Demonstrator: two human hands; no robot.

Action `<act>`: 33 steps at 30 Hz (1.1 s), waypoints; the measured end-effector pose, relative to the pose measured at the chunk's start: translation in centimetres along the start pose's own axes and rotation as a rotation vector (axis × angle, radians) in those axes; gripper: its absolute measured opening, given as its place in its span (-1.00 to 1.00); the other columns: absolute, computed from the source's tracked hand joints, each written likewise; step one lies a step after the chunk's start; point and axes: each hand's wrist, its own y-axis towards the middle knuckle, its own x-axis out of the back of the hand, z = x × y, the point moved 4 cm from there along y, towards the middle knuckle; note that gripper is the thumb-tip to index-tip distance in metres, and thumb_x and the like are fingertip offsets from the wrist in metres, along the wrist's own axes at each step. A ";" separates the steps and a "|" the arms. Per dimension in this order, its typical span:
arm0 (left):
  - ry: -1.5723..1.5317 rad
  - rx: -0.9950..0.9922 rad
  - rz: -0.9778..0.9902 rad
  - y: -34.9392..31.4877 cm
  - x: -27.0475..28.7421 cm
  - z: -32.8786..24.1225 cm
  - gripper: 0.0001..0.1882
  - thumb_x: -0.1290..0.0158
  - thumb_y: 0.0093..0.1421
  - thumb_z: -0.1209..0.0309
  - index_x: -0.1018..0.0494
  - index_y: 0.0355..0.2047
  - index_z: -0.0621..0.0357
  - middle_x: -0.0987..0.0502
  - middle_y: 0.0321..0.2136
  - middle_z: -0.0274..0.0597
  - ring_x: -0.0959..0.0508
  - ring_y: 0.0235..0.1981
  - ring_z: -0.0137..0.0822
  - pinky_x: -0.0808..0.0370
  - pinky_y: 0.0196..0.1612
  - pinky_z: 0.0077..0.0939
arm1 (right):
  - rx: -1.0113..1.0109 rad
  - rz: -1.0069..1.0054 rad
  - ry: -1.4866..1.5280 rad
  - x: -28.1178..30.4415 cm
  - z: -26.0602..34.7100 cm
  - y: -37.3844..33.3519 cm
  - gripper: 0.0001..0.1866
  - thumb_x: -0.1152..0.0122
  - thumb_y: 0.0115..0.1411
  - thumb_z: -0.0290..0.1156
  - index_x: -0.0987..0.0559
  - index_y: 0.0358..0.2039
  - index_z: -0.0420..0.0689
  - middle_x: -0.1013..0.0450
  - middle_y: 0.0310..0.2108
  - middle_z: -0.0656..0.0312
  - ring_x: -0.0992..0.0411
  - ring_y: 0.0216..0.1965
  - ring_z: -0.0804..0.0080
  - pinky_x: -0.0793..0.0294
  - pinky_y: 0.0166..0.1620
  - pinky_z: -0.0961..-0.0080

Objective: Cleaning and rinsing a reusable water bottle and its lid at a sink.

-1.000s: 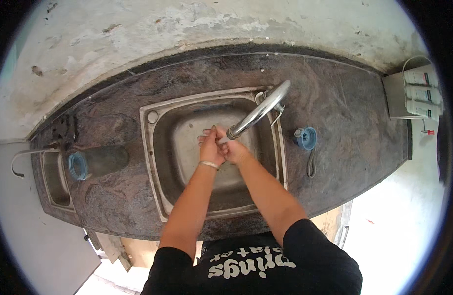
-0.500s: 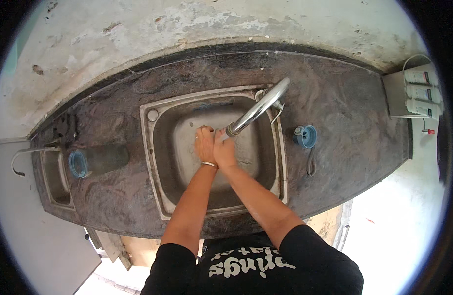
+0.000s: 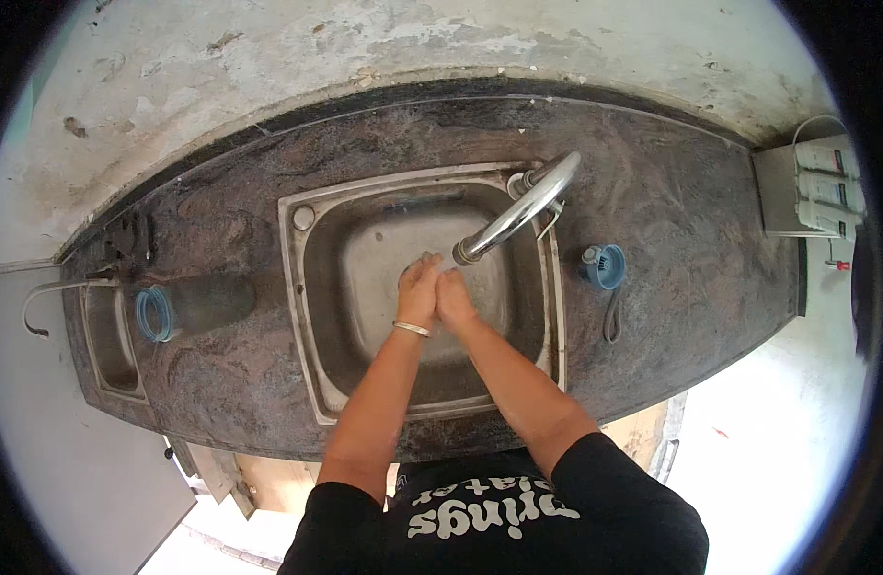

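Observation:
Over the basin of a steel sink (image 3: 283, 259), my two hands are pressed together just below the mouth of a curved chrome faucet (image 3: 518, 216). My left hand (image 3: 419, 292), with a light band at its wrist, has its fingers stretched forward against the right hand and holds no object that I can see. My right hand (image 3: 454, 297) lies against it on the right. Its fingers are mostly hidden between the palms. A little water shows at the fingertips, close to the faucet's mouth.
Left of the sink, a dark translucent bottle (image 3: 206, 302) with a blue neck lies on the stone counter (image 3: 671, 240). To the right stands its blue cap-like lid (image 3: 609, 266) with a strap. A small side sink (image 3: 111, 340) is at far left; a filter unit (image 3: 825, 187) hangs at far right.
My hands have slid against each other and drawn slightly nearer to me. The left fingers, curled over before, now point forward. The whole view has shifted a little.

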 end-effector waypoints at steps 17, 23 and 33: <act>-0.166 0.136 -0.012 -1.1 -2.7 -1.5 -0.60 0.16 0.30 0.14 -0.44 -0.33 0.27 -0.39 -0.58 -0.25 -0.40 -0.55 -0.41 -0.39 -0.45 -0.50 | 0.096 0.110 -0.218 1.5 1.4 1.1 -0.49 0.12 0.29 -0.10 -0.43 -0.55 -0.34 -0.34 -0.67 0.16 -0.33 -0.58 0.42 -0.33 -0.51 0.39; -0.244 0.350 -0.253 0.2 -0.6 -0.1 -0.68 0.13 0.29 0.18 -0.39 -0.30 0.21 -0.44 -0.42 -0.25 -0.45 -0.39 -0.34 -0.44 -0.28 -0.43 | 0.212 0.248 -0.532 1.5 -0.3 1.0 -0.61 0.09 0.27 -0.20 -0.44 -0.36 -0.36 -0.47 -0.40 0.00 -0.43 -0.39 0.21 -0.39 -0.30 0.32; -0.395 -0.038 0.106 -1.5 -0.7 -0.4 -0.67 0.04 0.24 0.35 -0.32 -0.03 0.27 -0.45 -0.14 -0.15 -0.43 -0.07 -0.32 -0.34 0.04 -0.46 | -0.327 0.297 1.245 -0.8 3.6 0.6 -0.34 0.29 0.26 0.00 -0.11 0.14 -0.32 -0.15 0.18 -0.10 -0.01 0.27 0.08 0.03 0.28 0.20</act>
